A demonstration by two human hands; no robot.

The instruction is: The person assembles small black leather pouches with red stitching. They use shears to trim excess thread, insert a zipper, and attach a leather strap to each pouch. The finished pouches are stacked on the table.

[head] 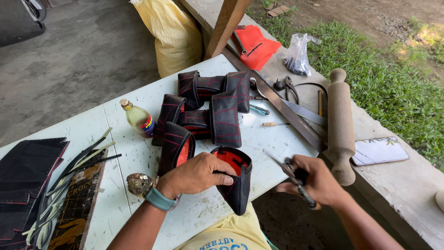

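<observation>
Our left hand (196, 175) clamps its grip on the black pouch (237, 180) with the orange lining at the worktop (125, 153) edge; just right of it, our right hand (314, 180) closes on a blurred tool (296, 178), which we judge wants steady bracing.

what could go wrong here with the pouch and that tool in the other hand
The right hand grips a blurred metal tool, likely scissors, close to the left hand holding the black pouch; a slip might nick fingers or the orange lining. The pouch hangs past the table edge and might drop if released. The rolling pin lies beside the right arm, so a bump could knock it.
</observation>
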